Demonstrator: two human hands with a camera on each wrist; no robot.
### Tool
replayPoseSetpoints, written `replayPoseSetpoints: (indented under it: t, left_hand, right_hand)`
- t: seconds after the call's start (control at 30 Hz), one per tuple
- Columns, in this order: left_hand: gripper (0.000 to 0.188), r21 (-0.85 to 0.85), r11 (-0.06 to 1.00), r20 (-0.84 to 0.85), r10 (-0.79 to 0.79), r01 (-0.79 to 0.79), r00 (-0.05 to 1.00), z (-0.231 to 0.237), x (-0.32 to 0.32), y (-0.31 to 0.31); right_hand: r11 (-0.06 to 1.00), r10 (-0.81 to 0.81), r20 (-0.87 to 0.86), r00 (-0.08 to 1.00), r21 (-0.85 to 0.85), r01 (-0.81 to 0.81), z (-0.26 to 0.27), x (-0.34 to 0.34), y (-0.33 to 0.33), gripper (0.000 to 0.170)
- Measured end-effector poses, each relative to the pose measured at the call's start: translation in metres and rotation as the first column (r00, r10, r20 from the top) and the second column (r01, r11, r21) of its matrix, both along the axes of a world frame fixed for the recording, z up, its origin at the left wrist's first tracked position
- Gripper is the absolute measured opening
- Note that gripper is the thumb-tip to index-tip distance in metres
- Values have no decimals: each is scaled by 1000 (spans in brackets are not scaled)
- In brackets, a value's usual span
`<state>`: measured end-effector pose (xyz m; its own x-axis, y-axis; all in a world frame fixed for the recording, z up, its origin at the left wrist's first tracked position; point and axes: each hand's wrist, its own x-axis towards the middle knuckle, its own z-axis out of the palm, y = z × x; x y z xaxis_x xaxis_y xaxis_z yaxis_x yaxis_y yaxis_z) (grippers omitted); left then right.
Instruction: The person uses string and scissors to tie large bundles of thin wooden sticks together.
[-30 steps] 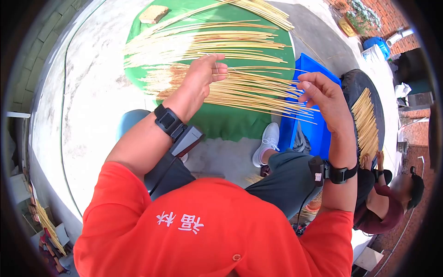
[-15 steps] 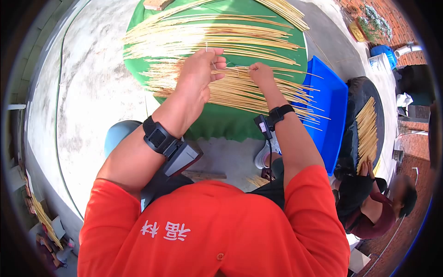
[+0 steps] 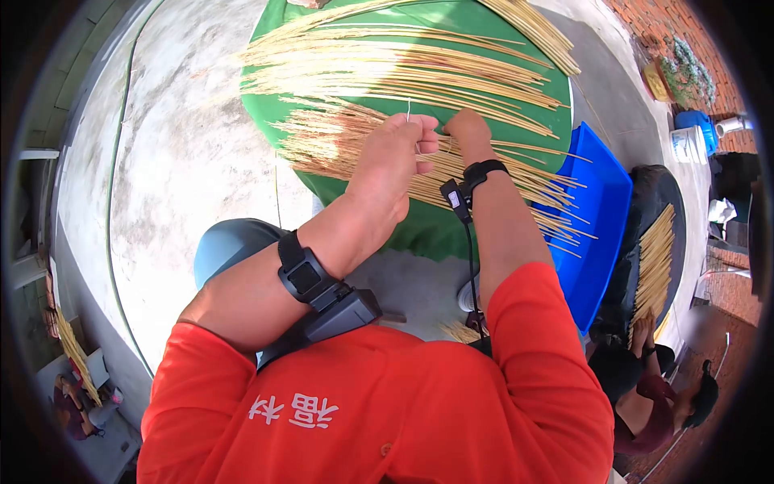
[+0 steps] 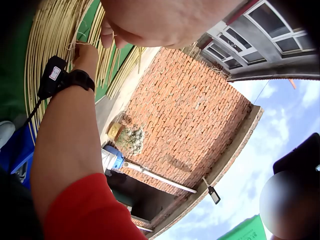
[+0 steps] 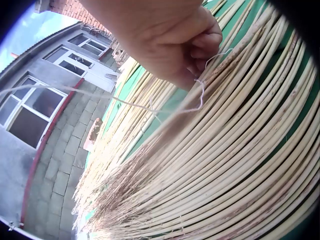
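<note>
Long pale stalks (image 3: 339, 153) with feathery brown heads lie side by side on a green cloth (image 3: 411, 230). Over their heads and middle, my left hand (image 3: 385, 165) pinches thin white string, with a bit sticking up above the fingers. My right hand (image 3: 471, 131) is curled down at the far edge of the row. In the right wrist view, white string (image 5: 201, 101) loops at the outermost stalk, beside the right fingertips, which pinch it there. From that loop a loose length runs off to the left.
Further stalk rows (image 3: 451, 60) lie beyond the worked one. A blue tub (image 3: 601, 242) stands under the stalk ends on the right. Past it, another person's hands (image 3: 642, 332) rest at stalks on a dark round surface (image 3: 669, 189). A hose (image 3: 121, 129) lies along the left.
My right hand has come left from the stalk ends to the string at the row's far edge. My left hand keeps its string. The head view has shifted.
</note>
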<state>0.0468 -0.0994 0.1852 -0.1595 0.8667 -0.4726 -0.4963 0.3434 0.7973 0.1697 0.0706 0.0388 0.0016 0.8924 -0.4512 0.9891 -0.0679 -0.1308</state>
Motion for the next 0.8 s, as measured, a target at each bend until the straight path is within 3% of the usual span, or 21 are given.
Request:
replayPoseSetpoints:
  t: [0.1, 0.2, 0.27, 0.37, 0.4, 0.47, 0.57, 0.6, 0.67, 0.8]
  left_hand:
    - [26, 1, 1000, -3, -2, 2, 1000, 0, -1, 2]
    - [26, 39, 999, -21, -6, 7, 1000, -1, -2, 2]
    - [26, 51, 999, -48, -2, 4, 999, 0, 0, 3]
    - [25, 81, 995, -85, -43, 50, 995, 6, 3, 2]
    - [25, 94, 994, -78, -49, 56, 996, 6, 3, 3]
    - [30, 93, 979, -182, -165, 184, 969, 8, 3, 1]
    - [42, -3, 963, -134, -266, 269, 955, 39, 6, -10]
    - [42, 7, 960, -132, -276, 279, 952, 30, 10, -8]
    - [56, 51, 986, -347, -133, 160, 928, 3, 17, 6]
    - [59, 111, 992, -414, -10, 61, 910, 9, 31, 7]
  right_hand:
    - [999, -35, 31, 999, 11, 35, -9, 3, 8, 34]
    - [971, -239, -299, 924, -104, 217, -6, 17, 7, 28]
    - [929, -369, -489, 790, -195, 314, 3, 31, 6, 24]
    - [846, -521, -699, 489, -347, 405, 23, 53, -1, 19]
    - [848, -515, -703, 491, -333, 413, 36, 57, -9, 19]
    - [913, -306, -906, 294, -191, 361, 71, 59, -34, 11]
    - [940, -155, -936, 314, -42, 339, 120, 70, -63, 10]
    - [943, -96, -936, 338, 22, 331, 138, 73, -75, 10]
    - [939, -67, -946, 318, 47, 339, 168, 81, -98, 10]
    - [936, -18, -938, 347, 106, 336, 203, 100, -149, 10]
